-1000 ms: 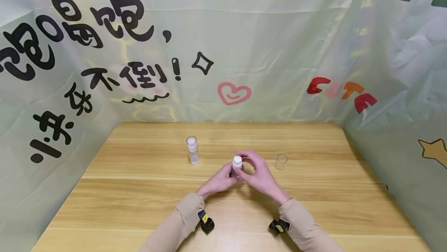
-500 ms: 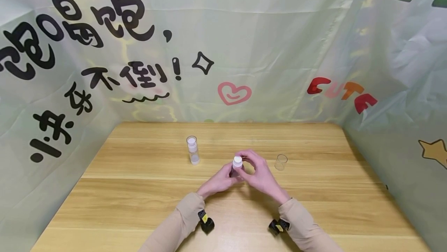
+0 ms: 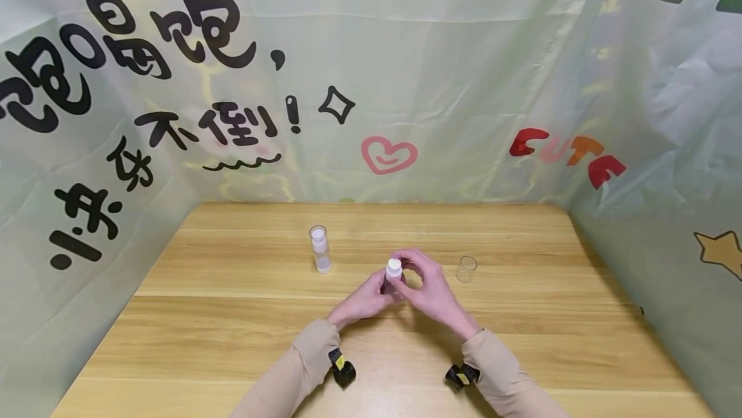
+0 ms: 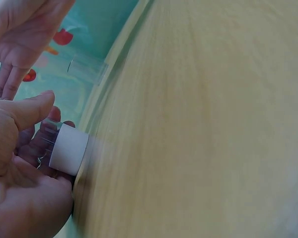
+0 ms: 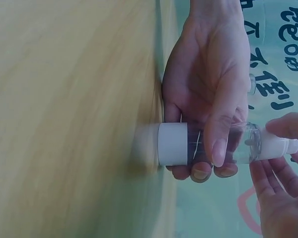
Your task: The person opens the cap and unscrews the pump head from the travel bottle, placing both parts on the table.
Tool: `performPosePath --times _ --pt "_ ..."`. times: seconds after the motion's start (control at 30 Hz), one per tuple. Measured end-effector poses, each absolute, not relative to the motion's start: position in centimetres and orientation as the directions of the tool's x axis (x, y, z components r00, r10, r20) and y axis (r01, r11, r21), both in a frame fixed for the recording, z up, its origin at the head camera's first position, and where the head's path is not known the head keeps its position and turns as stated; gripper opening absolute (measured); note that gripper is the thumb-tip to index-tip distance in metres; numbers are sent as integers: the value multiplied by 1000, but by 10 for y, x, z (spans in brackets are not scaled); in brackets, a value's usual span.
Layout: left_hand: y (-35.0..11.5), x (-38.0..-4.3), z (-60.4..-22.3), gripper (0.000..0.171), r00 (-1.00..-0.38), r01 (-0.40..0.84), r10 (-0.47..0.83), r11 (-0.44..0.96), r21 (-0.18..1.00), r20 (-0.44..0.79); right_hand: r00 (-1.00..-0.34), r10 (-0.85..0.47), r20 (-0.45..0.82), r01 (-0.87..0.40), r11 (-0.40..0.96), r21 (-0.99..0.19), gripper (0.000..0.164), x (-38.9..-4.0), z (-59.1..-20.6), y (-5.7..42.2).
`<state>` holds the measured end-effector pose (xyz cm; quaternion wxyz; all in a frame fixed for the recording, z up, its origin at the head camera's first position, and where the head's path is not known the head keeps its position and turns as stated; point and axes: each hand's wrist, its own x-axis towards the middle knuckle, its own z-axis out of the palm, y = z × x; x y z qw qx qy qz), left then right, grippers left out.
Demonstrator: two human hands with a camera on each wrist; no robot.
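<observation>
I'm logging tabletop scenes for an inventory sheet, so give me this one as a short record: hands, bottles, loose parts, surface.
Left hand: wrapped around the clear body of the held bottle
Right hand: fingers and thumb at that bottle's white top
Held bottle: upright, white base; whether it touches the table is unclear
Second bottle: upright, left of the hands
Loose part: clear cap, right of the hands
Surface: wood-grain table

Our arms (image 3: 301,360) angle inward, left hand (image 3: 366,295) curled in a grip, right hand (image 3: 431,286) pinching just above it (bare hands, btw).
</observation>
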<state>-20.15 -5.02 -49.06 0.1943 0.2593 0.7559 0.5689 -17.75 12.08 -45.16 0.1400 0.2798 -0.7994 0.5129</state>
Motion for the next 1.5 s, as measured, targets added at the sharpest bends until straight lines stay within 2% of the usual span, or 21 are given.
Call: performPosePath --times 0.27,0.43,0.7,0.97,1.23,1.4,1.5 --pt "-49 -202 -490 30 -787 166 617 206 964 3 -796 -262 545 -605 323 -728 42 -179 -454 121" --pt "-50 -202 -491 36 -786 170 618 205 964 7 -795 -277 540 -606 319 -729 38 -179 -453 122" --pt "-50 -203 -492 37 -789 175 614 210 962 10 -794 -312 522 -604 307 -735 48 -179 -453 123" --pt "-50 -202 -491 37 -785 165 619 208 964 1 -784 -293 547 -620 324 -715 41 -180 -454 122" --pt "-50 -202 -490 33 -785 175 619 209 962 8 -780 -294 552 -625 323 -711 47 -179 -456 122" --pt "-50 -201 -491 44 -794 154 608 208 966 -4 -781 -253 571 -625 344 -701 44 -178 -454 120" --pt "-51 -201 -491 44 -790 163 613 210 964 0 -788 -261 557 -616 331 -715 42 -177 -453 120"
